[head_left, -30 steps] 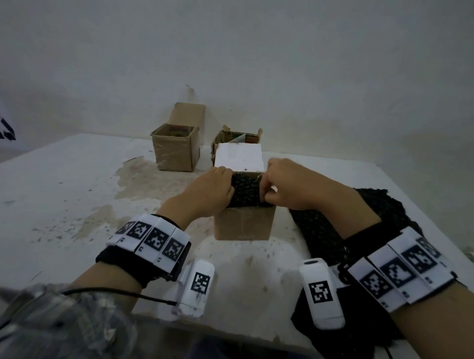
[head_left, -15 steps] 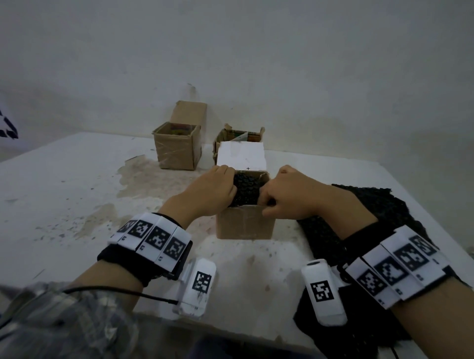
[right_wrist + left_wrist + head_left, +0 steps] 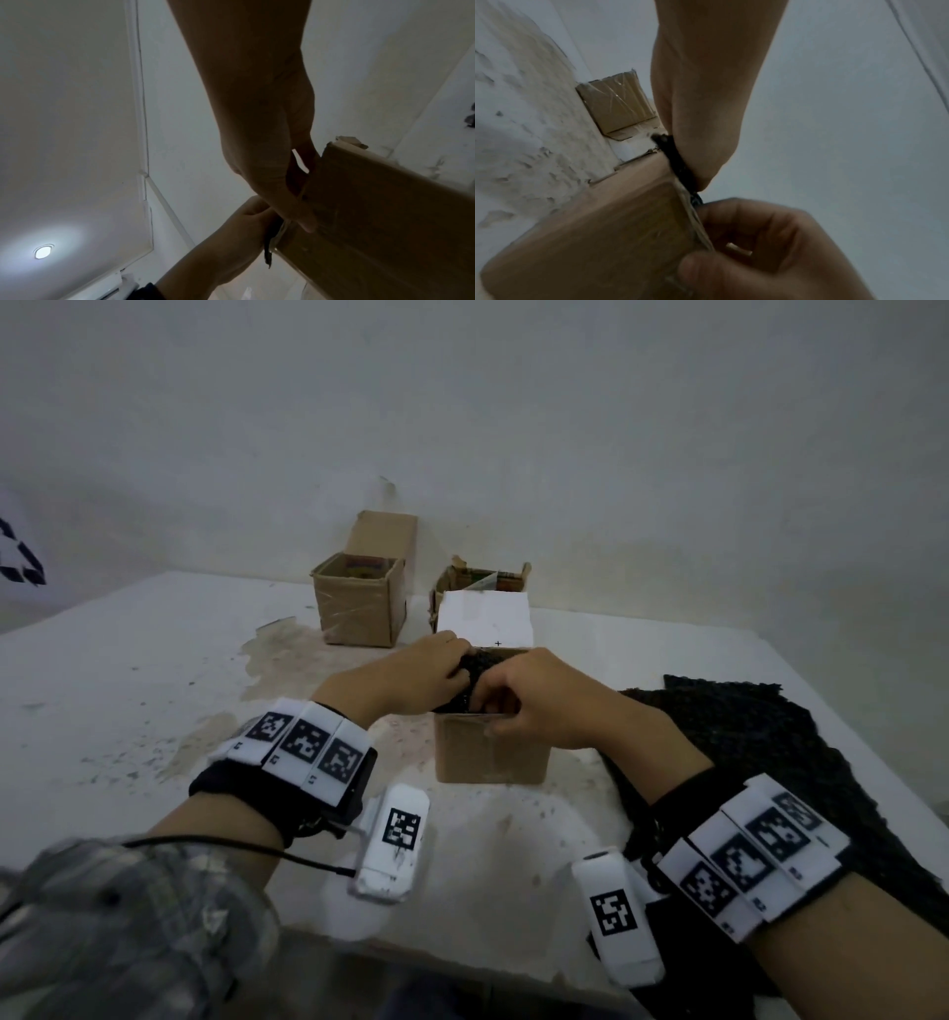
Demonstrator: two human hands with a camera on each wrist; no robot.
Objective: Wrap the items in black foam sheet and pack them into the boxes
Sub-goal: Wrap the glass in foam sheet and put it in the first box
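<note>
We see a white desk (image 3: 128,690) with stained, chipped patches, standing against a pale wall (image 3: 565,428). From the right wrist view, a round ceiling lamp (image 3: 43,251) glows overhead.

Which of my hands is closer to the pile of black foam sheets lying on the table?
Right. The right hand is at the near box, beside the foam sheets; the left hand is at the box's far side from them.

Whatever the black foam bundle (image 3: 475,672) wraps is hidden; both hands' fingertips seem buried in the box (image 3: 490,752), centre frame.
</note>
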